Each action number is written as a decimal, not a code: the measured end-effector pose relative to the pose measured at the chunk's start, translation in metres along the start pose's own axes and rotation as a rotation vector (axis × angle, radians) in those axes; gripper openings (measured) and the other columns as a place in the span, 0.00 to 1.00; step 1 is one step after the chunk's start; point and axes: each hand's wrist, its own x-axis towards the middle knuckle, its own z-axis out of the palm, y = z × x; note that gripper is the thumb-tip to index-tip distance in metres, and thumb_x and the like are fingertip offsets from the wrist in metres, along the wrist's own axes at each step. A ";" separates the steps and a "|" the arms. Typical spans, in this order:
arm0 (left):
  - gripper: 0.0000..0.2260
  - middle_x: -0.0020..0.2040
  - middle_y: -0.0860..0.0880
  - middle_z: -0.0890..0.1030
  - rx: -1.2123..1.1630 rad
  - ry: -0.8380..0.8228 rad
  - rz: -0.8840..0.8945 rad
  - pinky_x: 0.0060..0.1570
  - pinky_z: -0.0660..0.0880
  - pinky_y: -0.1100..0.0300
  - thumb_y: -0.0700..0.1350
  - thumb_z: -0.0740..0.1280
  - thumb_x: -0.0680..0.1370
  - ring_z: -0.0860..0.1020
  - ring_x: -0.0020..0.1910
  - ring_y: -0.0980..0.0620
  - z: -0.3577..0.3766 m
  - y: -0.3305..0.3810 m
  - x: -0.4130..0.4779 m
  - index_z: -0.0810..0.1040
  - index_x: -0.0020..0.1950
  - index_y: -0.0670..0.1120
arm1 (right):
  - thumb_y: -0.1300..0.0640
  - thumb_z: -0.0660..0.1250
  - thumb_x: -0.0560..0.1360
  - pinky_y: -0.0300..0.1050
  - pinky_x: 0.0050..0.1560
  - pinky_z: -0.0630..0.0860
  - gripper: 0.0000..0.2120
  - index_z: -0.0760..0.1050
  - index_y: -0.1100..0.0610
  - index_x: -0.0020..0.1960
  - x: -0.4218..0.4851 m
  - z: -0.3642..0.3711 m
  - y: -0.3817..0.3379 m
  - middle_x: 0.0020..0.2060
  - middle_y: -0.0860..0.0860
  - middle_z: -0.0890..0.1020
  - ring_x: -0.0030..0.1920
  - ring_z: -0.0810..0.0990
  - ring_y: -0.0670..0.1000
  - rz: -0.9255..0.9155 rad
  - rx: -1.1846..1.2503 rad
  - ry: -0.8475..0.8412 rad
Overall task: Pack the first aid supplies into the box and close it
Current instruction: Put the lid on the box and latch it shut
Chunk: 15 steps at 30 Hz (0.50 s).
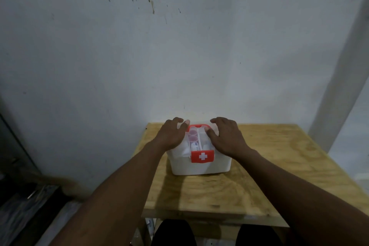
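A white first aid box [197,167] stands on the wooden table [269,166], with a red latch bearing a white cross [202,156] on its near side. Its clear lid lies over the top, and through it I see small pink-capped containers [192,135] and white items inside. My left hand [172,134] rests flat on the lid's left part, fingers spread. My right hand [226,136] rests flat on the lid's right part, fingers spread. Neither hand holds anything.
The table stands against a stained white wall [159,46]. A white post [343,66] rises at the right. Dark clutter lies on the floor at the left [30,201]. My knees show below the table's front edge.
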 end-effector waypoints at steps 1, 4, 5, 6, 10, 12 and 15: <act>0.24 0.75 0.44 0.71 0.005 -0.011 0.004 0.64 0.69 0.53 0.60 0.54 0.84 0.72 0.70 0.43 -0.002 0.001 0.001 0.70 0.75 0.47 | 0.32 0.55 0.76 0.59 0.70 0.66 0.31 0.67 0.49 0.72 -0.001 -0.001 0.002 0.73 0.51 0.69 0.73 0.65 0.56 -0.038 -0.018 -0.007; 0.25 0.76 0.44 0.71 0.031 -0.053 0.010 0.65 0.69 0.52 0.61 0.53 0.84 0.72 0.71 0.43 -0.010 0.001 0.003 0.70 0.74 0.47 | 0.21 0.52 0.67 0.61 0.71 0.64 0.42 0.67 0.45 0.72 -0.002 -0.004 0.006 0.75 0.50 0.67 0.75 0.63 0.54 -0.161 -0.082 -0.055; 0.26 0.76 0.45 0.71 0.035 -0.061 0.011 0.66 0.68 0.52 0.62 0.52 0.83 0.71 0.72 0.43 -0.012 0.001 0.004 0.70 0.74 0.47 | 0.20 0.53 0.66 0.61 0.71 0.64 0.43 0.66 0.45 0.72 -0.003 -0.005 0.006 0.75 0.49 0.66 0.75 0.62 0.54 -0.191 -0.096 -0.079; 0.27 0.76 0.46 0.71 0.039 -0.068 0.004 0.65 0.68 0.52 0.63 0.52 0.83 0.71 0.72 0.44 -0.014 -0.001 0.006 0.70 0.74 0.48 | 0.20 0.55 0.64 0.60 0.71 0.64 0.45 0.65 0.45 0.73 -0.003 -0.007 0.006 0.76 0.49 0.65 0.75 0.62 0.54 -0.217 -0.116 -0.105; 0.30 0.75 0.46 0.72 0.050 -0.083 -0.035 0.65 0.68 0.51 0.67 0.51 0.81 0.72 0.71 0.44 -0.019 -0.007 0.013 0.71 0.73 0.48 | 0.21 0.61 0.63 0.56 0.69 0.68 0.46 0.64 0.47 0.73 -0.001 -0.016 0.002 0.74 0.49 0.68 0.72 0.65 0.53 -0.255 -0.175 -0.177; 0.31 0.75 0.46 0.71 0.016 -0.083 -0.047 0.69 0.69 0.48 0.67 0.52 0.81 0.71 0.71 0.43 -0.021 -0.006 0.012 0.71 0.74 0.48 | 0.21 0.61 0.63 0.55 0.66 0.71 0.46 0.67 0.48 0.72 0.001 -0.023 -0.001 0.71 0.48 0.72 0.70 0.68 0.52 -0.252 -0.170 -0.187; 0.31 0.75 0.46 0.72 -0.032 -0.083 -0.057 0.70 0.69 0.45 0.68 0.55 0.80 0.72 0.71 0.44 -0.025 -0.005 0.011 0.71 0.74 0.48 | 0.19 0.60 0.61 0.57 0.68 0.69 0.48 0.65 0.47 0.73 0.001 -0.029 -0.003 0.72 0.49 0.70 0.72 0.66 0.53 -0.305 -0.228 -0.197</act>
